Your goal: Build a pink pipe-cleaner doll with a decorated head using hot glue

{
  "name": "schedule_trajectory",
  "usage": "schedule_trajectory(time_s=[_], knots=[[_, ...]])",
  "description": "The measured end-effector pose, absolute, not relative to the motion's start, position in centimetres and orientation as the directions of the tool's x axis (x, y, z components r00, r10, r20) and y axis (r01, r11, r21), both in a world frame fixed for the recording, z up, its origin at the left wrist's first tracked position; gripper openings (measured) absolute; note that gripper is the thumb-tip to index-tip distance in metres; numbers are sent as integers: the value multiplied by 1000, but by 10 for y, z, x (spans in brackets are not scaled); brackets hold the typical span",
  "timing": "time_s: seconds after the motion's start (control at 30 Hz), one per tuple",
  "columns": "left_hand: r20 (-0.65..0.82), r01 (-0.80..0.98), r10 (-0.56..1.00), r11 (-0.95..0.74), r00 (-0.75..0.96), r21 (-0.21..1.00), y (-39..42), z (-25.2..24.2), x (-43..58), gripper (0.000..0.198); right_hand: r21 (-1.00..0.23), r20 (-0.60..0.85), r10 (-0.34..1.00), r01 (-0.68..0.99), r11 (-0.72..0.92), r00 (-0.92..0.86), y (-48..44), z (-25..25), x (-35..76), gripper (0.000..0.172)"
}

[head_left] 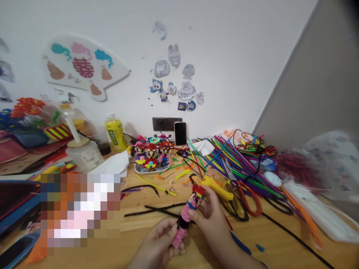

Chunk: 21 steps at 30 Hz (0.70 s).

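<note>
Pipe-cleaner doll (186,218) is being pinched between the fingers of the right hand (209,216) and the left hand (158,241), just above the wooden surface (252,233). Black pipe cleaners (159,208) are being left lying just beyond it, beside a yellow hot-glue gun (215,188), while a red double-happiness character (83,67) is being displayed on a fan-shaped wall decoration (119,73).
</note>
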<state>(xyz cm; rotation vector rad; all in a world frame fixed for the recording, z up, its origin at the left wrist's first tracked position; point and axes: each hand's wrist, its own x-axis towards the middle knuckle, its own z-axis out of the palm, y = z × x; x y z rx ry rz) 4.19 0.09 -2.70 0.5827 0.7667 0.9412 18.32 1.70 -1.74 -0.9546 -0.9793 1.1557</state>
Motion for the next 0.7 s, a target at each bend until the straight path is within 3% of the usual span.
schedule_trajectory(time_s=[0.47,0.7], knots=[[-362,-496,868,492,339,715,0,-14,39,21,-925,118,988,-352,146,99,15,-11,183,60],[-369,-395,869,481,329,783,4,-11,37,23,-925,147,985,-341,167,84,16,-17,184,62]])
